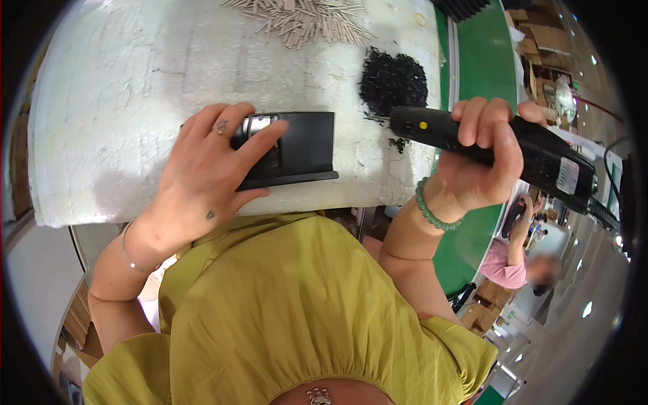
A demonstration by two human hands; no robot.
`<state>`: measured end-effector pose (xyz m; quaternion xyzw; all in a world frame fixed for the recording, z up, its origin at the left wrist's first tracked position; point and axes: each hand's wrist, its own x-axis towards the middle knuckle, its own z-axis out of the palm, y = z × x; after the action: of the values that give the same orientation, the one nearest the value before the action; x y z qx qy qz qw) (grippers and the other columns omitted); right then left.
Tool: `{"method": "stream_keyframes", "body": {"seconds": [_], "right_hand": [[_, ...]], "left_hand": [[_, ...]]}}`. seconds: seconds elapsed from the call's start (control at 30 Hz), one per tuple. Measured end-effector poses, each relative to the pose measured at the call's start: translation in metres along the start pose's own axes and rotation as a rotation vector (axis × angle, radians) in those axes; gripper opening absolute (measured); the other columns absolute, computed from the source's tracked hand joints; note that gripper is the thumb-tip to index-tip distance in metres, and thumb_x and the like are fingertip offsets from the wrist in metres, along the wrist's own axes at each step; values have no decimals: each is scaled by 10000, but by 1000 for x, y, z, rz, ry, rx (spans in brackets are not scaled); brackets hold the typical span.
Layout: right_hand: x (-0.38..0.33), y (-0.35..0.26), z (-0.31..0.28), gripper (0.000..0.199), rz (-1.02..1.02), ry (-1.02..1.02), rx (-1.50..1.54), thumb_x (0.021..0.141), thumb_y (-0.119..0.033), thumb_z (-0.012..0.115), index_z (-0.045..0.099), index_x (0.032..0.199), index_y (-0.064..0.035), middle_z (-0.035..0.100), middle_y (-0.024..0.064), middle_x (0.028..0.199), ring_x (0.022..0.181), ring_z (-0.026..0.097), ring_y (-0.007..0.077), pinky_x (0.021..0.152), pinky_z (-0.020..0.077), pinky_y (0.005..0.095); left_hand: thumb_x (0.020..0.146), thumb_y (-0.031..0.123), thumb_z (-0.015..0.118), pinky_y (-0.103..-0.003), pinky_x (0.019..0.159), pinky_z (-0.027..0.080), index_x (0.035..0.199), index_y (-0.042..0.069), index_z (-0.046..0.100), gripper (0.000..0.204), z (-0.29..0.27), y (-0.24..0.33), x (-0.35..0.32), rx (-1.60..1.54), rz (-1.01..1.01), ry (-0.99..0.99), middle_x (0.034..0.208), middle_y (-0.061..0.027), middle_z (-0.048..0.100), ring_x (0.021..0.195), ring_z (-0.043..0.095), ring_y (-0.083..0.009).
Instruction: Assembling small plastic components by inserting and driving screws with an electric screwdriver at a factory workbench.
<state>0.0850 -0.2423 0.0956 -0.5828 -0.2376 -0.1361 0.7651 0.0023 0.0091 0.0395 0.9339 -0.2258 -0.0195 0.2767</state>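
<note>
My left hand [209, 162] grips a black angular plastic part [307, 145] that lies on the white padded table top. Its index finger reaches over the part, beside several shiny silver bars [260, 125], while the thumb presses its near edge. Raised to the right, my right hand [482, 152] is wrapped around a black corded power tool that looks like an electric screwdriver [439, 127]. A yellow dot marks the tool's side, and its front end points left toward the part. No bit shows at that end. Parts of the black piece are hidden under my left fingers.
A pile of small black pieces [393, 81] lies just beyond the tool's front end. Several pale thin rods [304, 20] are heaped at the far edge. A green table [482, 61] stretches along the right. Farther right, a person in a pink top [505, 264] sits near cardboard boxes [487, 305].
</note>
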Motion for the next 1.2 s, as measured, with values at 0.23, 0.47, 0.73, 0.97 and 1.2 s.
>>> {"method": "stream_keyframes", "body": {"seconds": [0.23, 0.47, 0.73, 0.97, 1.2], "right_hand": [[-6, 6, -7, 330, -3, 144, -50, 718, -2, 531, 455, 1039, 2, 473, 68, 616, 463, 427, 143, 513, 443, 328], [-12, 6, -12, 319, -2, 220, -59, 720, -9, 538, 453, 1027, 4, 470, 72, 611, 461, 423, 144, 510, 442, 321], [-9, -3, -12, 318, -13, 251, -32, 725, -17, 532, 459, 1034, -11, 466, 67, 620, 466, 427, 151, 518, 438, 326], [-2, -17, -19, 356, -96, 152, 41, 757, -71, 532, 463, 1106, -68, 434, 36, 604, 471, 417, 147, 569, 430, 356], [1, -24, -37, 334, -210, 291, 26, 773, -90, 507, 473, 1104, -85, 381, 7, 599, 496, 387, 131, 590, 414, 340]], "left_hand": [[714, 297, 730, -423, 852, 469, 1144, -18, 572, 556, -47, 3, 12, -370, 78, -505, 1139, -235, 588, 980, 579, -434], [836, 132, 609, -410, 742, 439, 1108, -6, 599, 305, -28, -19, 37, -147, 30, -95, 883, -173, 588, 826, 554, -358], [764, 76, 676, -380, 791, 442, 1000, 34, 638, 243, -11, -8, 65, -133, 265, 105, 966, -120, 568, 925, 531, -316], [698, 141, 740, -360, 777, 454, 883, 69, 665, 212, 46, 13, 149, -167, 566, 234, 886, -62, 584, 926, 534, -269], [699, 230, 734, -342, 771, 452, 755, 102, 665, 156, 60, 12, 183, -131, 674, 279, 774, 24, 600, 936, 534, -204]]}}
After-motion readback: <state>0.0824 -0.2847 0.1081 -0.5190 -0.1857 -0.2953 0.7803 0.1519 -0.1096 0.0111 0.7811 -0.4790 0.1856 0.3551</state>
